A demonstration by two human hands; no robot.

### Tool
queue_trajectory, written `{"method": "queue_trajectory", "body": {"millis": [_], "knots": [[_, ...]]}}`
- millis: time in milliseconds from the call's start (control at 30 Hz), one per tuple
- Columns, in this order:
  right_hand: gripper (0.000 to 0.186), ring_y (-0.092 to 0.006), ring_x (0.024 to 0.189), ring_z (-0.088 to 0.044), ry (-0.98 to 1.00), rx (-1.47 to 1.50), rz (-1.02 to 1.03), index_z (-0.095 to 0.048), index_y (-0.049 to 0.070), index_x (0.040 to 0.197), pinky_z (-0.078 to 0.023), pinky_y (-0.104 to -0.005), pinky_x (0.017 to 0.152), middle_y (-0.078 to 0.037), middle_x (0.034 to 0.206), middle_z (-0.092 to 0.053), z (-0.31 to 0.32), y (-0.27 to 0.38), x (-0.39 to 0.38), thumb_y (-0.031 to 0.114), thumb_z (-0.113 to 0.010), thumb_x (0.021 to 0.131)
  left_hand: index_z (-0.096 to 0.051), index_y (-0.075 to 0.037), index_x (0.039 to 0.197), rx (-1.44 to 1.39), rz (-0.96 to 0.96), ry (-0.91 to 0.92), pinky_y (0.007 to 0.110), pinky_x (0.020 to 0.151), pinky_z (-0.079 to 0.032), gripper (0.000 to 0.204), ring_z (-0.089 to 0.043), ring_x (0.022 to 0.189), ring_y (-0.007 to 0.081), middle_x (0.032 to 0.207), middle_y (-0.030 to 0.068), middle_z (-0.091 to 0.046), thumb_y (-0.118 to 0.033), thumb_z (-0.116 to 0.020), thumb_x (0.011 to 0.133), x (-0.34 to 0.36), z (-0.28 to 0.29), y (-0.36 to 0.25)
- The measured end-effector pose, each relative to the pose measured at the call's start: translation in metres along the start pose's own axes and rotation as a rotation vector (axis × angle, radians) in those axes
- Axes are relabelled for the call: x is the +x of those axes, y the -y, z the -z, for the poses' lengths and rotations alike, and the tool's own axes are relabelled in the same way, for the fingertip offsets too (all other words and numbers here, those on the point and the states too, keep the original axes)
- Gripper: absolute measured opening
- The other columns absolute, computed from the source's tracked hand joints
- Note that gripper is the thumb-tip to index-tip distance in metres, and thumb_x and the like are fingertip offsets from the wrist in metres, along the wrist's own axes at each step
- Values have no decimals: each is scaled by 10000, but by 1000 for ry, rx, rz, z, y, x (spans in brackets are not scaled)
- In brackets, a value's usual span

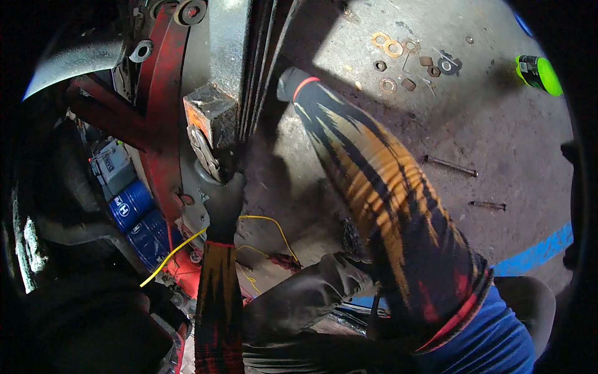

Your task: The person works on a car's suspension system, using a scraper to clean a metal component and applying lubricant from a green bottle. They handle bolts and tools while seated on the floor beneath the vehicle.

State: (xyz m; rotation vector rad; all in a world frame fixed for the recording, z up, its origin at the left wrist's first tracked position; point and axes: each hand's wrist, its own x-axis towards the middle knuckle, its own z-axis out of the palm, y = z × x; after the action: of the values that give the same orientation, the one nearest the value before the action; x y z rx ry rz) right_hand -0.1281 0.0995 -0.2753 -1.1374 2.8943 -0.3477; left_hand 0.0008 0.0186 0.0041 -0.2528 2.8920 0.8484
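My left hand [222, 202], in a dark grey glove, is closed around the lower end of silver locking pliers [204, 151]. The pliers stand against the side of a greasy square metal block [215, 112] with an orange-brown face; I cannot make out what their jaws bite on. Up and to the right, my right hand [289, 85], also gloved, reaches into shadow beside several dark rods or hoses [258, 68]. Its fingers are hidden. Both forearms wear black and orange patterned sleeves.
A red steel frame [163, 106] stands at left, with blue drums [131, 202] and a grey battery-like box [113, 167] beyond. A yellow cord [168, 257] crosses below my left hand. Washers and nuts [393, 48], long bolts [451, 166] and a green bottle [539, 75] lie on the floor.
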Motion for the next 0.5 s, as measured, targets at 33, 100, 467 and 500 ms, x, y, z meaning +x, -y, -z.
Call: {"method": "queue_trajectory", "body": {"millis": [33,100,467,500], "knots": [[330,-244,761,-615,35,-97,118,-622,84,854,-502,-409,748,-145,772,-629,-19,9,7,371,-524,984,-351,69,1427,-81,79,10,357,974,-476,777,-579,1097,226,1219,146,-588,-7,-697,736,1,-1,2],[286,-245,785,-614,86,-174,284,-624,90,850,-500,-410,782,-151,778,-628,-43,23,14,319,-521,988,-326,73,1449,-56,-9,28,360,1015,-459,806,-564,1165,244,1288,166,-564,-11,-699,739,2,0,6],[1010,-241,835,-680,-63,2711,62,-505,-51,1400,-556,-387,705,-175,1075,-691,125,-97,-164,809,-205,962,-222,118,1507,2,-14,12,379,1131,-365,911,-478,1310,295,1432,226,-472,-37,-702,748,3,3,23],[873,-215,759,-657,-289,2541,94,-614,-13,1275,-534,-345,664,-108,913,-690,132,-110,-155,752,-308,988,-222,117,1509,12,15,9,379,1132,-363,913,-474,1312,293,1434,226,-468,-35,-702,747,1,3,21]]}}
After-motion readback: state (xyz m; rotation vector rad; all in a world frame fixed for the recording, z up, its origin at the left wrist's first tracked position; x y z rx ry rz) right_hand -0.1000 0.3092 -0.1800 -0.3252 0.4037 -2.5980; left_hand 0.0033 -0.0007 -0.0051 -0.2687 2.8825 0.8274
